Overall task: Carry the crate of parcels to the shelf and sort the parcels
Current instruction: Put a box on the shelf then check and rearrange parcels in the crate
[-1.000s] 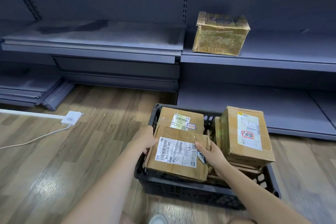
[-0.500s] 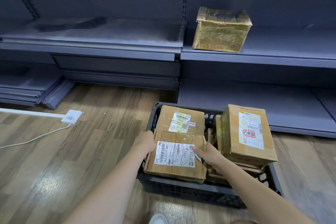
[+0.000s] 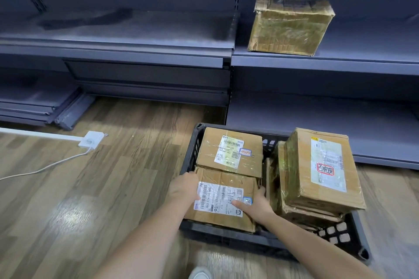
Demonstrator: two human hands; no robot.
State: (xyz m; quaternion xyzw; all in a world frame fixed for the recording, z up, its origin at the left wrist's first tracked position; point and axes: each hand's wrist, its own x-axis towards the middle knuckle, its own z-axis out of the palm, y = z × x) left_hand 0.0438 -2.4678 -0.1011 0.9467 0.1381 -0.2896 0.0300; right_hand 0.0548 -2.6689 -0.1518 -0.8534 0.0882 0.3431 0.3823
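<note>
A black plastic crate (image 3: 226, 236) stands on the wooden floor in front of the grey shelf (image 3: 340, 61). It holds several brown cardboard parcels. The front-left parcel (image 3: 229, 179) has a white label on top. My left hand (image 3: 183, 188) grips its left edge and my right hand (image 3: 254, 205) grips its right edge, thumb on the label. Behind it lies a second labelled parcel (image 3: 213, 149). At the right a tall parcel (image 3: 301, 170) sits on a stack. One taped parcel (image 3: 288, 25) stands on the middle shelf.
A white power socket (image 3: 90, 139) with a cable lies on the floor at the left. Loose grey shelf boards (image 3: 34, 106) are stacked low at the far left. The bottom shelf (image 3: 317, 120) runs just behind the crate. A shoe tip (image 3: 200, 274) shows at the bottom edge.
Both hands have slid further along the front-left parcel's sides, the right thumb now over the label. The parcel lies flatter in the crate than a second ago.
</note>
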